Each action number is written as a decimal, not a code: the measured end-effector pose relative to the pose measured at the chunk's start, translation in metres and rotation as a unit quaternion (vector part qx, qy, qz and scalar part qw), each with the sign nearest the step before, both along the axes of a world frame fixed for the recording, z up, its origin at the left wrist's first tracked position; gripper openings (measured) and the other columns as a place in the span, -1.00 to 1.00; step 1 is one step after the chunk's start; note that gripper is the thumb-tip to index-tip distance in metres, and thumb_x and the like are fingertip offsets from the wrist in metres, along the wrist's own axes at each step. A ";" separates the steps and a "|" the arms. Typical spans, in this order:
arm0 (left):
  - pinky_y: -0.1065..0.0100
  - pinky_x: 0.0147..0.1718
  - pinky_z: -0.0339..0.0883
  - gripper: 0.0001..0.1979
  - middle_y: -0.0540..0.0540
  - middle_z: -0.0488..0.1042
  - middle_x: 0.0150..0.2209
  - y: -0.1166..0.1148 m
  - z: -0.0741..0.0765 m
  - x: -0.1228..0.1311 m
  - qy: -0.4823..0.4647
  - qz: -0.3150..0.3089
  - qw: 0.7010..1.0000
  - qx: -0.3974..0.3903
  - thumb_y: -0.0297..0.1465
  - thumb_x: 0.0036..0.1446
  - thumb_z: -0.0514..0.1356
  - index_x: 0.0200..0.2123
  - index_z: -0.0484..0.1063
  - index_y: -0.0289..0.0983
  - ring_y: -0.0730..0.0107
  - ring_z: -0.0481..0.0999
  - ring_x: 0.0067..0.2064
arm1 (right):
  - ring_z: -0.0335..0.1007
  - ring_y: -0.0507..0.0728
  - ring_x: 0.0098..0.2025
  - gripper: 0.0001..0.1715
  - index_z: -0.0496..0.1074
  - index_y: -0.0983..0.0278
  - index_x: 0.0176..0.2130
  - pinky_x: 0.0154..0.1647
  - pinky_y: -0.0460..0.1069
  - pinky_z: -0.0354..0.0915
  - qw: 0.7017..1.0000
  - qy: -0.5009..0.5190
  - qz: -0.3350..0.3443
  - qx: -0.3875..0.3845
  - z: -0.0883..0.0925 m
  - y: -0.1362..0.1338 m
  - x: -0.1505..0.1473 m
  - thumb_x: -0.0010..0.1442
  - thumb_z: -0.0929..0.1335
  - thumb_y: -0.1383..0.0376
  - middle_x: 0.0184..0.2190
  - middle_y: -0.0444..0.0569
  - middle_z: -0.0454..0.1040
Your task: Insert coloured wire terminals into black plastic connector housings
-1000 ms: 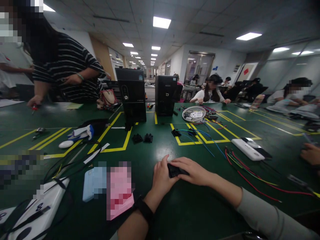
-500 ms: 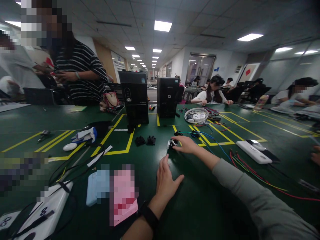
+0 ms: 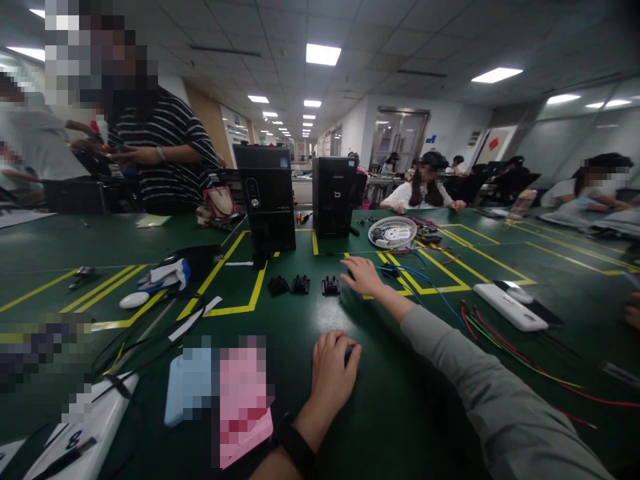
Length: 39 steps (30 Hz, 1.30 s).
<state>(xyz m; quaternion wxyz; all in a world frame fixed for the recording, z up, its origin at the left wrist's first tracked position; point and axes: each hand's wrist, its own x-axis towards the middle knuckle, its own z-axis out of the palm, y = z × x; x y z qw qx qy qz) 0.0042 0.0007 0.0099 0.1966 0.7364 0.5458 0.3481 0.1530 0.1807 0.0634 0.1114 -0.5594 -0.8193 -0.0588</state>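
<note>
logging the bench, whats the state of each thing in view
left hand, low at the table, fingers curled, grip unclear
right hand, stretched forward, grip unclear
three black parts, set in a row
left computer tower, upright
right computer tower, upright
white basket, upright, holding items
white device, lying flat

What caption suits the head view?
Right hand beside three black parts on a green table, left hand nearer the camera.

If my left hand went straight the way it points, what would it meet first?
Probably the nearest black part ahead, though your right hand is close beside that line; depth is unclear.
</note>
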 end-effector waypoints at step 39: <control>0.07 0.05 0.13 -0.22 -0.25 0.27 0.08 0.003 -0.012 -0.002 -0.015 0.021 0.999 0.046 -0.21 -0.10 0.31 0.15 0.07 -0.30 0.05 0.23 0.11 | 0.35 0.13 -0.21 -0.56 0.34 0.27 0.07 -0.16 0.01 0.27 0.956 0.223 0.083 -0.170 0.026 -0.211 0.051 0.22 0.26 0.20 -0.21 0.04 0.41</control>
